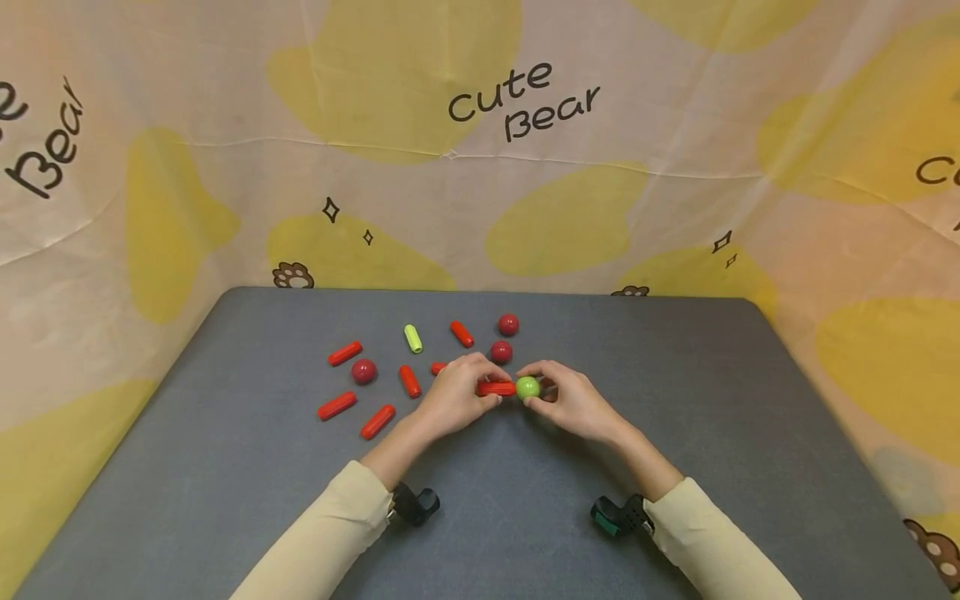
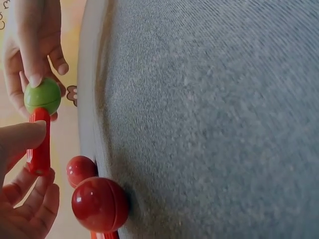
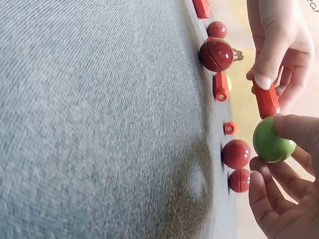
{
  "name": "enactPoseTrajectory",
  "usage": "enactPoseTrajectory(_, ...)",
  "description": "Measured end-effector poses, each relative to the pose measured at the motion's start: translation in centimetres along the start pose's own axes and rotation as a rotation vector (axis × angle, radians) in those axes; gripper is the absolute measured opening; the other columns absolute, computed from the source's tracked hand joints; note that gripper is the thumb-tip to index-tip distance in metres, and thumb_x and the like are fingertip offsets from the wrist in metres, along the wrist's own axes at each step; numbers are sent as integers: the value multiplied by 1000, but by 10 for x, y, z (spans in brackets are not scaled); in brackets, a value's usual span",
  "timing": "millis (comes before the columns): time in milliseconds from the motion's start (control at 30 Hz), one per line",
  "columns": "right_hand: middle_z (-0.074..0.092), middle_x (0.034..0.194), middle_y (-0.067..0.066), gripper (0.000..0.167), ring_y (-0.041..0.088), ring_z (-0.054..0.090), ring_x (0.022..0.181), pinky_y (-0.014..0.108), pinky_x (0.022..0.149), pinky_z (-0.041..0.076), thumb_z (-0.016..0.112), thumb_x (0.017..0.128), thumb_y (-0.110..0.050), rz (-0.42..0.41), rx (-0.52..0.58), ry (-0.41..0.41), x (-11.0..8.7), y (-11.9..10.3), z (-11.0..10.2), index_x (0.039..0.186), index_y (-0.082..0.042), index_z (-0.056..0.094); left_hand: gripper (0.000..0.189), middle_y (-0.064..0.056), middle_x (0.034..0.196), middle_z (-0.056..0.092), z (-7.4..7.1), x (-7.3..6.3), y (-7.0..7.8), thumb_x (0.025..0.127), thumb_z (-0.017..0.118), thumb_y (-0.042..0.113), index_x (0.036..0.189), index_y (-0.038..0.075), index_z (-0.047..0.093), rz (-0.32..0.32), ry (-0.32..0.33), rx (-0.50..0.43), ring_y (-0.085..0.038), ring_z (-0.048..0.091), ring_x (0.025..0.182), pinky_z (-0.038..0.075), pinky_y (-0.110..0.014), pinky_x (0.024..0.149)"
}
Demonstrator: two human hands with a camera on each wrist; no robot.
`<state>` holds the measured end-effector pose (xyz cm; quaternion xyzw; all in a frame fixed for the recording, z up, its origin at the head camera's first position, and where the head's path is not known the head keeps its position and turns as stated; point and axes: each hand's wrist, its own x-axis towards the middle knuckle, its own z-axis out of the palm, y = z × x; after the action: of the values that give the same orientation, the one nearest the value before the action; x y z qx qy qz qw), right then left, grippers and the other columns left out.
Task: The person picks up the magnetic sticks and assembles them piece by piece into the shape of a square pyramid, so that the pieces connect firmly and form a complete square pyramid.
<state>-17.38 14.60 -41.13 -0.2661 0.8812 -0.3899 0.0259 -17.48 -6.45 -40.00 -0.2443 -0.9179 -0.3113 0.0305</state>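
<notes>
My left hand [image 1: 456, 393] pinches a short red ridged rod [image 1: 497, 388] between thumb and fingers. A green ball [image 1: 528, 387] is pinched by my right hand [image 1: 576, 403], thumb on one side and fingertips on the other. One end of the rod meets the ball, and both are held in line between the hands above the grey table. In the left wrist view the rod [image 2: 41, 142] stands below the ball [image 2: 43, 95]. From the right wrist the ball [image 3: 273, 139] shows a smooth, glossy surface beneath the rod [image 3: 267, 101].
Two red balls [image 1: 508, 324] lie just beyond the hands, and a third red ball [image 1: 363, 372] is farther left. Several loose red rods [image 1: 377, 422] are scattered left of the hands, with a yellow-green rod [image 1: 413, 338] behind them. A printed cloth [image 1: 420, 217] surrounds the table [image 1: 720, 392].
</notes>
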Motion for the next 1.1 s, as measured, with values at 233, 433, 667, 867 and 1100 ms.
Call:
enactPoseTrajectory(233,57,105,4,36,17,59,89,30,73,52,70,81,-10,16,-32,19,-4,4,-3,115,-9,58,26,4,94,61,-8,-10,-10,74,75,14,99,18,69,-33,27,-41,-18,58,89,46,-33,76)
enactPoseTrajectory(433,57,102,3,35,16,59,89,29,73,51,69,81,-10,16,-45,8,-8,10,-4,114,-8,58,29,-3,100,62,-17,-21,-19,74,75,12,103,12,67,-45,16,-79,-24,59,94,47,-37,80)
enactPoseTrajectory(667,58,102,3,34,16,59,87,31,72,51,70,80,-10,1,-62,-1,-12,16,-6,112,-8,58,36,-3,104,61,-20,-29,-25,71,77,16,106,11,66,-54,-28,-36,-23,57,93,47,-36,81)
enactPoseTrajectory(867,57,99,2,33,14,58,83,26,70,49,71,79,-9,1,-84,-12,-16,20,-6,110,-9,59,38,0,107,62,-17,-33,-28,71,78,16,107,13,66,-86,-63,11,-17,57,93,47,-35,82)
enactPoseTrajectory(1100,59,99,-1,31,11,56,83,26,71,48,70,80,-12,22,-97,-38,-18,22,-6,109,-11,60,29,1,97,64,-14,-34,-31,74,75,12,102,13,69,-91,-92,35,-12,54,78,45,-31,71)
